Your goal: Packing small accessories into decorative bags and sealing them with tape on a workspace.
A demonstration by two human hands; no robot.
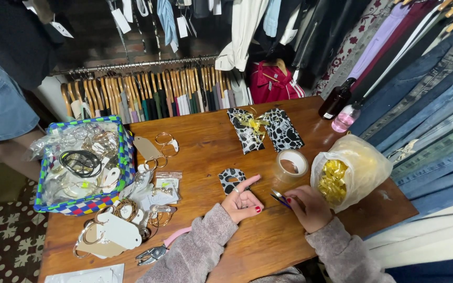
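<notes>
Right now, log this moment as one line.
left hand: index on patterned pouch | right hand: holds scissors | nearby: tape roll, bag of gold bows

A single head-worn camera looks steeply down from above the person, close over a wooden table (216, 152) that fills the middle of the view. It faces forward toward a clothes rail (132, 65) beyond the far edge, with hanging jeans (436, 99) on the right and tiled floor (1, 236) at left.
</notes>
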